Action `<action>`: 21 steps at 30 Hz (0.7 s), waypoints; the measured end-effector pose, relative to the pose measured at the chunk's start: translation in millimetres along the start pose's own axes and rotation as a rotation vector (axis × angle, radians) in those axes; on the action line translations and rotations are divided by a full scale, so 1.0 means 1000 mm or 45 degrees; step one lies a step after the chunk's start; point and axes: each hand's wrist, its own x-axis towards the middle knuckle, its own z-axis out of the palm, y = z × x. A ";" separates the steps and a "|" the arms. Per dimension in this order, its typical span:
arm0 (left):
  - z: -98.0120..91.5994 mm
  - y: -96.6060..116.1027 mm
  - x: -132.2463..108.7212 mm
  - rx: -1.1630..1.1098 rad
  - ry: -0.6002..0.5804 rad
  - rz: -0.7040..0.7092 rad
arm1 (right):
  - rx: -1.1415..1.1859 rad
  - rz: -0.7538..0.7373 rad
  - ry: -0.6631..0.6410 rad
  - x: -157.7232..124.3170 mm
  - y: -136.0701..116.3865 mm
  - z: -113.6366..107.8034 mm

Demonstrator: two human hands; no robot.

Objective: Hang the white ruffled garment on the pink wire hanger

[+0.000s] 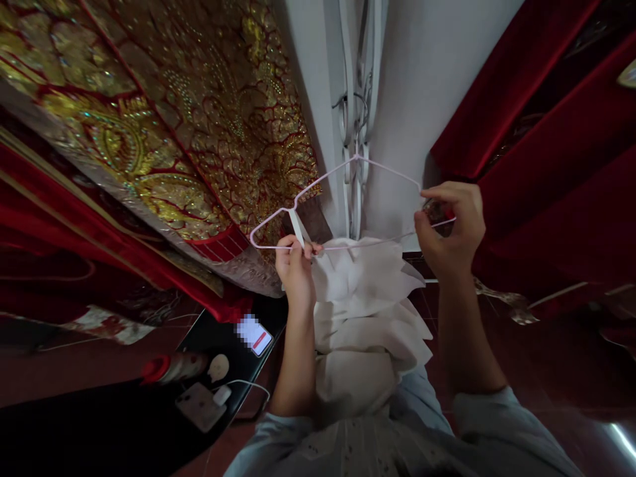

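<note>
A thin pale wire hanger (348, 165) hangs by its hook from a white ornate fixture (358, 99) on the wall ahead. My left hand (294, 265) is closed on the hanger's lower bar and a white strap of a white ruffled garment (368, 311) that droops below it. My right hand (450, 228) pinches the hanger's right end, fingers curled around the wire there. Both forearms reach up from light blue sleeves.
A red and gold embroidered fabric (163, 126) hangs at the left, dark red cloth (546, 152) at the right. Below left, a black table (124, 424) carries a phone (254, 334), a white charger (201, 405) with cable, and a red-capped bottle (171, 368).
</note>
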 end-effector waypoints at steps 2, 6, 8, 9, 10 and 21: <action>0.003 0.000 -0.002 0.001 0.010 0.009 | 0.106 -0.008 -0.225 -0.010 -0.017 0.006; 0.002 0.003 -0.004 0.048 0.012 0.017 | 0.219 0.195 -0.997 -0.047 -0.031 0.027; -0.001 0.002 -0.006 0.093 -0.002 -0.019 | 0.240 0.305 -0.982 -0.072 -0.030 0.040; -0.003 0.000 -0.008 0.121 -0.014 -0.048 | 0.255 0.355 -0.860 -0.084 -0.028 0.046; -0.005 -0.002 -0.011 0.155 -0.020 -0.078 | 0.280 0.371 -0.730 -0.096 -0.025 0.051; -0.006 -0.003 -0.032 0.520 0.034 0.012 | 0.426 0.394 -0.400 -0.121 -0.022 0.062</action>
